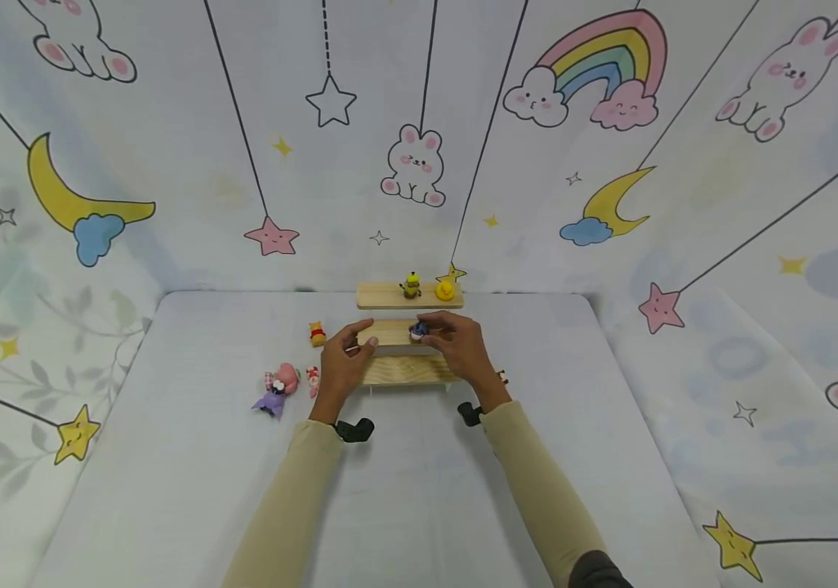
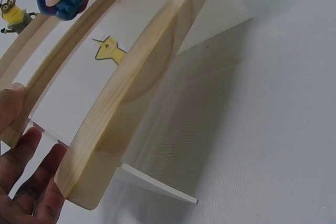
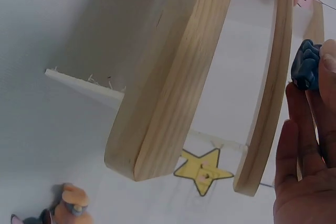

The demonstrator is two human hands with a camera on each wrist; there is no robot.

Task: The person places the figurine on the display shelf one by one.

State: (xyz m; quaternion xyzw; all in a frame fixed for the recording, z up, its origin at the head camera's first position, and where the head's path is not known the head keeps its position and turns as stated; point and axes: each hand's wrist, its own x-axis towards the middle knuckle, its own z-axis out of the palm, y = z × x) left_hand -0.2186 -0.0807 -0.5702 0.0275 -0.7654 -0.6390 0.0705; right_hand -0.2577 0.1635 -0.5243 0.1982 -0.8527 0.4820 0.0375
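A tiered stand holds three wooden shelves: a top shelf (image 1: 382,295), a middle shelf (image 1: 390,333) and a bottom shelf (image 1: 404,371). My right hand (image 1: 461,349) pinches a small blue figurine (image 1: 418,331) between thumb and fingers, over the right part of the middle shelf. In the right wrist view, the figurine (image 3: 304,66) shows beside the shelf's edge. My left hand (image 1: 342,361) grips the left end of the middle shelf. The left wrist view shows its thumb above the board and its other fingers below.
On the top shelf stand a minion figure (image 1: 411,286) and a yellow duck (image 1: 445,291). Left of the stand are a yellow bear in red (image 1: 317,333), a red-and-white figure (image 1: 313,380), a pink figure (image 1: 287,377) and a purple figure (image 1: 269,403). Small brown figures (image 3: 73,203) lie to the right.
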